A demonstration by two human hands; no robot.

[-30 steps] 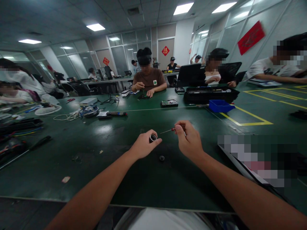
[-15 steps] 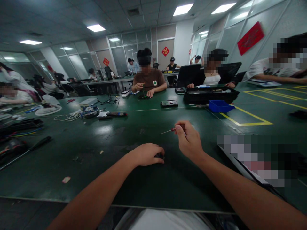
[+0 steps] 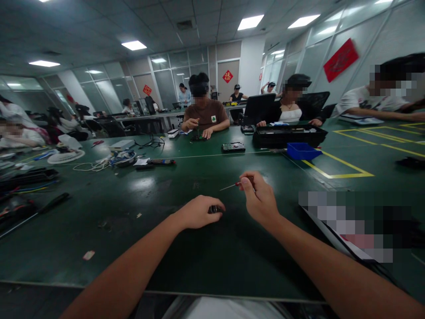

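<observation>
My left hand (image 3: 198, 212) curls around a small dark round part (image 3: 214, 209) just above the green table (image 3: 186, 261). The fingers hide most of that part, so its kind does not show. To the right, my right hand (image 3: 258, 195) grips a small screwdriver (image 3: 231, 186) by its red handle. Its thin metal shaft points left, its tip a short way above and right of my left hand, touching nothing.
Across the table a person (image 3: 206, 117) handles a circuit board. A hard drive (image 3: 233, 147), a blue bin (image 3: 303, 151) and a long black housing (image 3: 288, 135) lie ahead. Cables (image 3: 122, 157) and a screwdriver with a long shaft (image 3: 49, 206) are at left.
My left hand has turned slightly, showing more of the dark part between its fingers. The screwdriver has dipped a little in my right hand. The whole view has shifted slightly.
</observation>
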